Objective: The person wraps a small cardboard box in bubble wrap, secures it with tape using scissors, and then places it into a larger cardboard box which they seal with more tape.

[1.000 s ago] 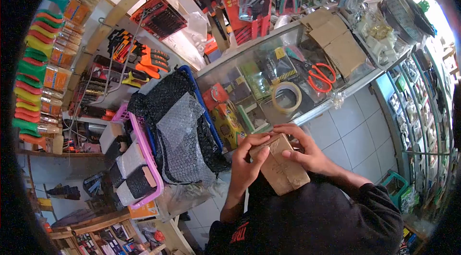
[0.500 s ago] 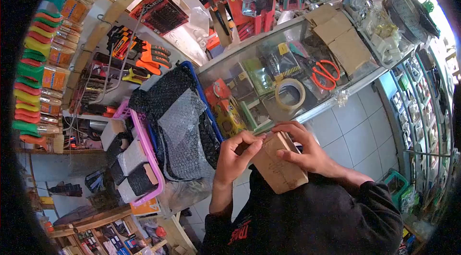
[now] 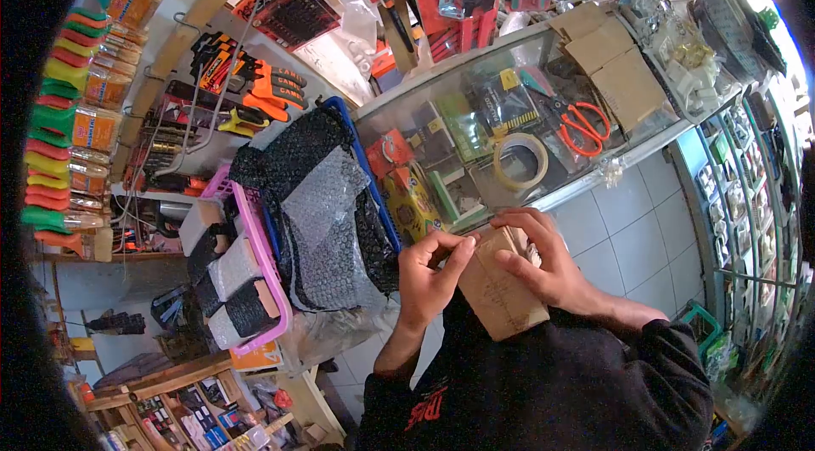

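Gripping cardboard box (image 3: 507,290) (head view), R hand (image 3: 550,268) had thumb on top face, apparently to steady it. L hand (image 3: 430,273) fingers were closed, seemingly pinching upper edge; exact hold unclear. Box was betw. torso & glass desk (image 3: 649,148), prob. for close handling. Tape roll (image 3: 501,171), scissors (image 3: 567,117) lay nearby.

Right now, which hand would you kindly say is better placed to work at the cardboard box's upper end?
Probably the left hand: its fingertips meet at the upper end of the cardboard box, while the right hand holds its side.
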`<state>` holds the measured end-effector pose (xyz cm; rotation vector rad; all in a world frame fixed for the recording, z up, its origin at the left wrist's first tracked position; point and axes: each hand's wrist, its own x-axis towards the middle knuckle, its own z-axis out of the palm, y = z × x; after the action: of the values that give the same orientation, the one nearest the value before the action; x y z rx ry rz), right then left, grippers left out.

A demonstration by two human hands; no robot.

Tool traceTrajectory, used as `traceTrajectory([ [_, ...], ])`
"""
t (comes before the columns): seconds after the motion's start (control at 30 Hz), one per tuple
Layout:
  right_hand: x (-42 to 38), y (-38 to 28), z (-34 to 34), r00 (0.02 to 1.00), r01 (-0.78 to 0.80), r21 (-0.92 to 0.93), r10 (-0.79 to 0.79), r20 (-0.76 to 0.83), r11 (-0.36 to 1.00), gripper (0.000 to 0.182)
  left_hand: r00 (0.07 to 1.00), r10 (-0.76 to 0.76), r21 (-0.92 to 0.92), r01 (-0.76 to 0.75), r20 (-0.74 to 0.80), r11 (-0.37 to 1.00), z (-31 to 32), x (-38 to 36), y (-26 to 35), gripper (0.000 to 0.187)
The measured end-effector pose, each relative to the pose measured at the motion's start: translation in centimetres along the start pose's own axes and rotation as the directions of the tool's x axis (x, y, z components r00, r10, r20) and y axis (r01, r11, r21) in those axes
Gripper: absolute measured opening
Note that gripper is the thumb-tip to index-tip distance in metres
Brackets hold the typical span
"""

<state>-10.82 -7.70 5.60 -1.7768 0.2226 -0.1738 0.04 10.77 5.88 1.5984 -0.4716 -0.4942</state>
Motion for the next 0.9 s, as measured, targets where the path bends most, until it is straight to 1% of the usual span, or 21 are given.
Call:
traceTrajectory([
  [0.07,0.0,-0.3,-0.2,1.000,-0.003,-0.003,0.003,0.014,1.000,0.052,0.999,0.030,0.040,-0.030,-0.012,0.999,0.1,0.0,-0.2,0.017],
  [0.17,0.0,-0.1,-0.4,0.998,0.040,0.014,-0.040,0.051,0.999,0.052,1.000,0.007,0.033,-0.006,-0.016,0.999,0.3,-0.3,0.3,0.017],
  [0.27,0.0,-0.1,-0.6,0.996,0.046,0.006,-0.046,0.075,0.999,0.051,1.000,-0.002,0.039,0.002,0.008,0.999,0.0,-0.5,0.4,0.016],
  [0.37,-0.3,-0.2,-0.2,0.999,0.016,0.030,-0.018,0.049,0.999,0.050,0.999,0.044,-0.015,-0.044,0.031,0.999,-0.1,-0.3,-0.5,0.017],
  [0.57,-0.6,0.0,0.2,0.999,-0.041,0.120,0.038,0.022,0.992,0.046,0.998,0.028,-0.008,-0.028,0.055,1.000,0.2,-0.4,0.2,0.015],
  [0.67,-0.8,0.0,0.2,0.998,-0.059,0.152,0.056,0.025,0.987,0.046,0.995,0.068,-0.038,-0.065,0.068,0.997,0.3,-0.6,-0.1,0.014],
  [0.77,-1.0,-0.2,0.2,0.995,-0.101,0.187,0.097,0.031,0.977,0.046,0.983,0.145,0.065,-0.153,0.115,0.986,0.1,-0.5,-0.3,0.013],
  [0.87,-1.3,0.2,0.3,0.996,-0.085,0.200,0.078,0.044,0.976,0.045,0.998,-0.019,-0.005,0.020,0.061,1.000,0.0,-1.1,-0.2,0.012],
  [0.9,-1.3,0.1,0.2,0.995,-0.092,0.195,0.085,0.045,0.977,0.045,0.998,-0.012,-0.028,0.013,0.054,1.000,0.1,-1.0,-0.2,0.012],
])
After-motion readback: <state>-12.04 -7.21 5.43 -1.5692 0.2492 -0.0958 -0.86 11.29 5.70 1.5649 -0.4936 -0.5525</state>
